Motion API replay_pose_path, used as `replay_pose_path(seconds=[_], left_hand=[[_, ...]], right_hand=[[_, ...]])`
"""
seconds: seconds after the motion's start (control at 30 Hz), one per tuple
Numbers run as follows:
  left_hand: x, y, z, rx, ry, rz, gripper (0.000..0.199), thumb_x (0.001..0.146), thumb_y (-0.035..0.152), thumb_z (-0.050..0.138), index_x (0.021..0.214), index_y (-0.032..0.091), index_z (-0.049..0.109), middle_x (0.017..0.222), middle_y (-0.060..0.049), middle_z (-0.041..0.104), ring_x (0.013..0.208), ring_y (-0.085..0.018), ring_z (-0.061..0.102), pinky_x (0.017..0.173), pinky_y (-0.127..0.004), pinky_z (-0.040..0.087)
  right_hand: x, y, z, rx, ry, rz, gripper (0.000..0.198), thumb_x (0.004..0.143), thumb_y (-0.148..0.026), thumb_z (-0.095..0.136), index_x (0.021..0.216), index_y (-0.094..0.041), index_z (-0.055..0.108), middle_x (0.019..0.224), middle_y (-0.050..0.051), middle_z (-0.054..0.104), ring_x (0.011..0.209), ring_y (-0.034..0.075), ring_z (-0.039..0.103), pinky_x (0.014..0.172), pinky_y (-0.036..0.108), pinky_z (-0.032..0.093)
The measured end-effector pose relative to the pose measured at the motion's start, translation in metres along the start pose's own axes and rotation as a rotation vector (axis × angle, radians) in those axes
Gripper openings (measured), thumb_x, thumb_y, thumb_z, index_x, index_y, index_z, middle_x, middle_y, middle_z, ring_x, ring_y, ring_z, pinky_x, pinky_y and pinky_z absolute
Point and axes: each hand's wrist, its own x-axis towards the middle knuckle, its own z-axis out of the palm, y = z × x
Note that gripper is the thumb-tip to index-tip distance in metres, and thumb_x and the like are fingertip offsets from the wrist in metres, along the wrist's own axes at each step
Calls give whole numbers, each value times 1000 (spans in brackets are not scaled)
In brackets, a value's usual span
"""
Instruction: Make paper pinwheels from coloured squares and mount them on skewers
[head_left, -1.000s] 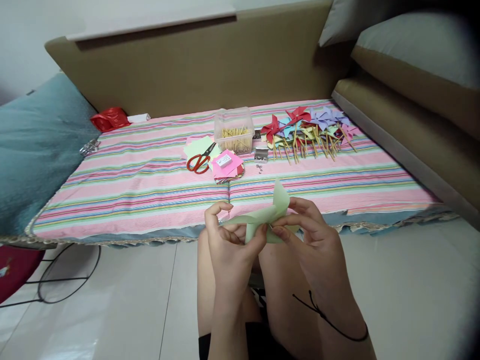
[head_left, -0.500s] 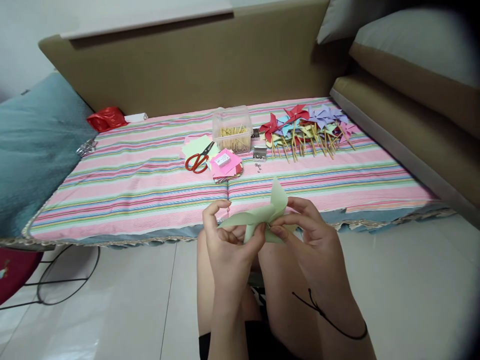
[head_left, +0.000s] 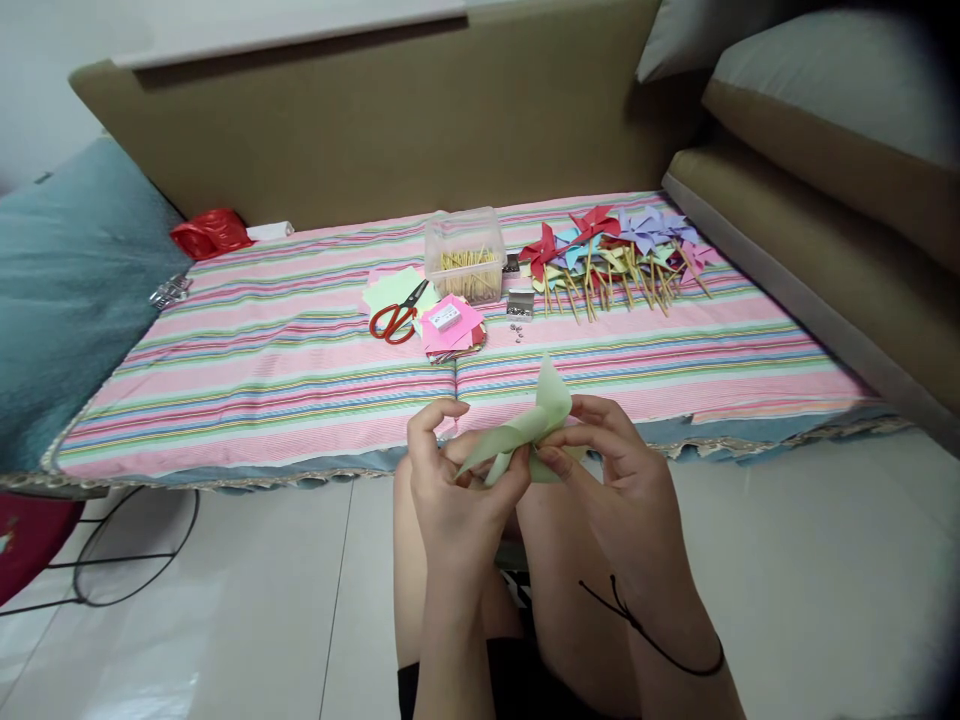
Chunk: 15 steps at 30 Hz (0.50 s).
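The smooth, thin, pale-green paper pinwheel (head_left: 551, 397), its blades curled, is between the two hands. One pointed blade rises to twelve o'clock, another bends towards eight; its long axis runs roughly from eight to one. The left hand (head_left: 459, 505) pinches its middle between thumb and fingers; the right hand's (head_left: 628, 485) fingers grip it at three. Farther off, multicoloured paper pinwheels on slender wooden sticks (head_left: 616, 262) lie at one, red-handled metal scissors (head_left: 416, 297) at ten.

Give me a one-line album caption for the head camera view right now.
Left hand and right hand hold folded pale green paper, with colorful paper pinwheels lying on a striped cloth beyond.
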Motion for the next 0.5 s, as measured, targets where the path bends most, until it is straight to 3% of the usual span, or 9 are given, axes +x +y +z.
replay_pose_path(seconds=[0.5], left_hand=[[2, -5, -3, 28, -13, 59, 48, 65, 6, 74, 99, 27, 49, 52, 11, 59, 54, -12, 64, 55, -22, 51]], right_hand=[[0, -6, 11, 17, 110, 20, 11, 74, -15, 71, 71, -25, 73, 98, 4, 60, 101, 23, 59, 89, 40, 47]])
